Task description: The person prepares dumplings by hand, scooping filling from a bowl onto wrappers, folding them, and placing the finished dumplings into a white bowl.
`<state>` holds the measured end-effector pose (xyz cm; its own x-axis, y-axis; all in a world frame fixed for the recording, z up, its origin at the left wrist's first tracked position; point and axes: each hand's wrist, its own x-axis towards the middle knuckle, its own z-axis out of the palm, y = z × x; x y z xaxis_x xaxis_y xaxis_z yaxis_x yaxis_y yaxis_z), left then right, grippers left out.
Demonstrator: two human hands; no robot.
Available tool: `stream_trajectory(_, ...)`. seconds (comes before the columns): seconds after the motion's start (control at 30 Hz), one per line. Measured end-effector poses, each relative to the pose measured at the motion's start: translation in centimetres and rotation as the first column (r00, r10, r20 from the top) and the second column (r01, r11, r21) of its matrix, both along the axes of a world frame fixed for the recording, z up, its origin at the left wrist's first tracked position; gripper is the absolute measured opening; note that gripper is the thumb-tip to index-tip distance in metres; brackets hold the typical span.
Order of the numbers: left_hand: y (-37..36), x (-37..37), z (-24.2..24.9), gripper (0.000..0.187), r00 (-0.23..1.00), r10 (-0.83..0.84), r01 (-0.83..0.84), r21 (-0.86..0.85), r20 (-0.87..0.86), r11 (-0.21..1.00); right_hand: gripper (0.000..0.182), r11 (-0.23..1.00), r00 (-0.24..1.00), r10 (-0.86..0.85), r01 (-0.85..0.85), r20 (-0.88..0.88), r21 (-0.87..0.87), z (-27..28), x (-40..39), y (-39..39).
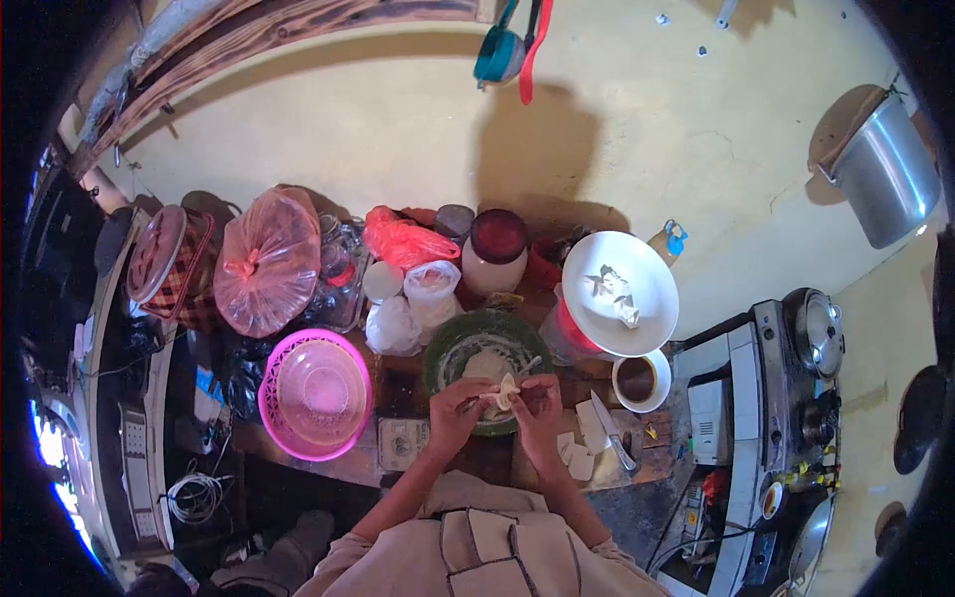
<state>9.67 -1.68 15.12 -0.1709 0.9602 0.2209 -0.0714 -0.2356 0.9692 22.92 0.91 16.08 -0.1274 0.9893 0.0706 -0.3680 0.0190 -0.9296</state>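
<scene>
Green bowl (492, 321) sits just beneath the left hand (459, 407) and right hand (538, 407), which pinch a small, pale, dough-like piece (506, 392) between them. Knife (613, 431) lies rightward, white plate (589, 284) forward-right, pink basket (268, 398) leftward; markings on the nearer square box (403, 444) are unreadably small.

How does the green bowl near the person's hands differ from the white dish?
The green bowl is dark, while the white dish is bright. The green bowl holds a pale mass; the white dish holds a few small pale pieces. The left hand and right hand are at the green bowl's near side, but apart from the white dish. Both are round and open-topped.
</scene>
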Motion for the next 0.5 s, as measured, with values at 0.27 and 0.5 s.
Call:
stream_trajectory(0.27, -2.1, -2.7, -1.2, 0.044, 0.979, 0.189, -0.17, -0.203, 0.081, 0.964, 0.036, 0.991, 0.993, -0.119, 0.119, -0.003, 0.065, 11.0, 7.9, 6.0)
stream_trajectory(0.5, -6.1, -5.9, -5.0, 0.032, 0.952, 0.305, -0.286, -0.279, 0.027, 0.917, 0.026, 0.972, 0.695, 0.198, -0.23, 0.691, -0.048, 9.7, 12.0, 15.2)
